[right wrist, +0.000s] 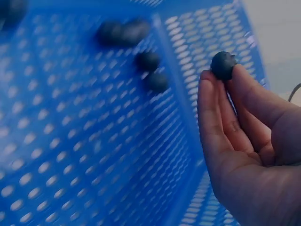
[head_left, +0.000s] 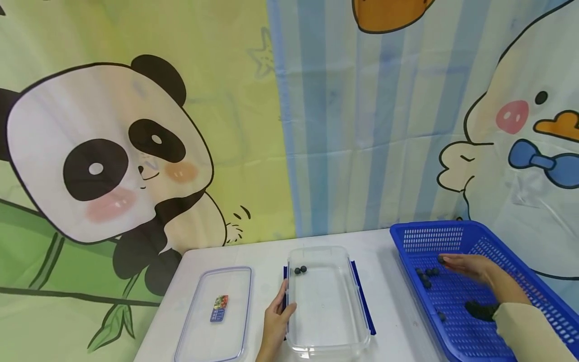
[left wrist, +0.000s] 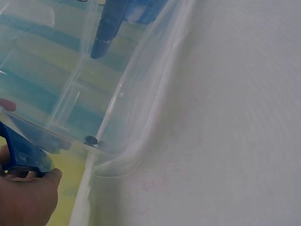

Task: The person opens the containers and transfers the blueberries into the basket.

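My right hand (head_left: 475, 271) is over the blue basket (head_left: 431, 322), pinching a blueberry (right wrist: 223, 65) between thumb and fingertips. Several more blueberries (head_left: 426, 278) lie on the basket's floor along its left side. At the table's middle stands a clear plastic container (head_left: 330, 311) with blue side latches lowered. Two blueberries (head_left: 300, 270) rest inside it, near the far left corner. My left hand (head_left: 275, 318) holds the container's left side, thumb over the rim. In the left wrist view, its fingers curl around the blue latch (left wrist: 28, 153).
A clear lid (head_left: 205, 337) with a coloured label (head_left: 219, 308) lies left of the container on the white table (head_left: 267, 256). A dark elongated shape (head_left: 480, 310) shows beside the right cuff; its kind is unclear. Behind the table hangs a printed curtain (head_left: 334, 125).
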A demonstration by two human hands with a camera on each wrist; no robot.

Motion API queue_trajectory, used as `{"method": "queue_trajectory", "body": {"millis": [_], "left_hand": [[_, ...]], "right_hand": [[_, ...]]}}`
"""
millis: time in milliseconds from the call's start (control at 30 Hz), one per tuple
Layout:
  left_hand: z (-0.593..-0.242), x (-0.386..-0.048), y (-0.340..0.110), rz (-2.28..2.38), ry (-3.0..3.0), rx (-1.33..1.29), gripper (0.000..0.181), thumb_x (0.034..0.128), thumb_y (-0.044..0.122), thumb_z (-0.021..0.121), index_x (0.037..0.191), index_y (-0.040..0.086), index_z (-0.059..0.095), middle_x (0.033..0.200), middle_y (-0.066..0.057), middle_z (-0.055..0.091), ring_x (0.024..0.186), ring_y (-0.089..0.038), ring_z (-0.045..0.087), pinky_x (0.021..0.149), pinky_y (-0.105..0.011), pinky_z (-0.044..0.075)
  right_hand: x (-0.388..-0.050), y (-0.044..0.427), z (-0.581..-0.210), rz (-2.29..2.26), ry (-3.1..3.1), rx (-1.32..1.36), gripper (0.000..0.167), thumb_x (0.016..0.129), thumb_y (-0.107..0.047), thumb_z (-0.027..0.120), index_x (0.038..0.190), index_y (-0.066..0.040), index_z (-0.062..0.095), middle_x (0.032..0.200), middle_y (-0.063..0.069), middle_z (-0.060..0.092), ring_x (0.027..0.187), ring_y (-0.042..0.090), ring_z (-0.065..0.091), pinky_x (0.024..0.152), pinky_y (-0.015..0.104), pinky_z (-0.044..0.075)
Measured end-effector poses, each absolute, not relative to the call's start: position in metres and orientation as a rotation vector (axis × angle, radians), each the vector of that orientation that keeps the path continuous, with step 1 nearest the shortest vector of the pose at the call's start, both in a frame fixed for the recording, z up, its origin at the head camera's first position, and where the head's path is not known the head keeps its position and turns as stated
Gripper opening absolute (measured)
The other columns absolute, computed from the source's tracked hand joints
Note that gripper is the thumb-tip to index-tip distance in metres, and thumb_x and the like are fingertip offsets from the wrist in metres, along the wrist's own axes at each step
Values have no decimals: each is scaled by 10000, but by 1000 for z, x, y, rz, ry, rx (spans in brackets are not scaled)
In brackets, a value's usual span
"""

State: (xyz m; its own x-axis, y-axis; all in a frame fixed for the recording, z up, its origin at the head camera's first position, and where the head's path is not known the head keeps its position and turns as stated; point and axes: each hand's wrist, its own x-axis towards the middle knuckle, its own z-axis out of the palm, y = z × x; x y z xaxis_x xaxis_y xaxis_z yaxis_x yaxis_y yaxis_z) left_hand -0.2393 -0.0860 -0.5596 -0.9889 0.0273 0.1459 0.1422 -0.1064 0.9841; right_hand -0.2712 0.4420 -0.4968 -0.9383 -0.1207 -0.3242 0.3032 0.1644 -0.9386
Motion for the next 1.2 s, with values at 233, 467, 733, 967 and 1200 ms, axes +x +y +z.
{"method": "queue_trajectory", "body": {"millis": [233, 467, 733, 967, 1200], "left_hand": [[-561, -240, -87, -2277, -2047, -186, 587, 838, -34, 573, 1389, 37, 381, 1452, -59, 327, 1353, -220, 202, 1066, -270, 169], [-563, -241, -87, -2252, -2073, -193, 592, 835, -31, 573, 1390, 24, 375, 1453, -77, 328, 1350, -250, 204, 1052, -226, 195], [-562, -241, -86, -2274, -2051, -204, 590, 842, -32, 567, 1394, 31, 370, 1460, -82, 312, 1358, -244, 190, 1076, -294, 158], [-560, -241, -87, -2279, -2059, -173, 593, 842, -25, 576, 1395, 49, 375, 1456, -46, 326, 1354, -211, 207, 1071, -266, 165], [-557, -239, -86, -2314, -2034, -169, 590, 847, -27, 572, 1394, 22, 358, 1458, -64, 312, 1358, -232, 189, 1076, -297, 158]], "right_hand": [[-270, 447, -515, -1734, 2171, 333, 301, 897, -58, 574, 1114, 151, 584, 1004, 118, 665, 889, 192, 647, 866, 415, 503], [-267, 441, -517, -1711, 2185, 341, 293, 894, -47, 571, 1106, 154, 589, 1011, 134, 664, 899, 207, 648, 842, 395, 520], [-265, 438, -508, -1781, 2075, 91, 349, 938, -71, 505, 1202, 158, 513, 1118, 160, 628, 1003, 207, 617, 900, 375, 489], [-273, 401, -470, -1794, 2075, -151, 454, 976, -165, 449, 1317, 130, 397, 1241, 120, 567, 1114, 177, 559, 968, 359, 437], [-284, 299, -422, -2003, 2056, -150, 544, 929, -161, 542, 1336, 143, 349, 1228, 162, 567, 1062, 167, 591, 972, 373, 423]]}}
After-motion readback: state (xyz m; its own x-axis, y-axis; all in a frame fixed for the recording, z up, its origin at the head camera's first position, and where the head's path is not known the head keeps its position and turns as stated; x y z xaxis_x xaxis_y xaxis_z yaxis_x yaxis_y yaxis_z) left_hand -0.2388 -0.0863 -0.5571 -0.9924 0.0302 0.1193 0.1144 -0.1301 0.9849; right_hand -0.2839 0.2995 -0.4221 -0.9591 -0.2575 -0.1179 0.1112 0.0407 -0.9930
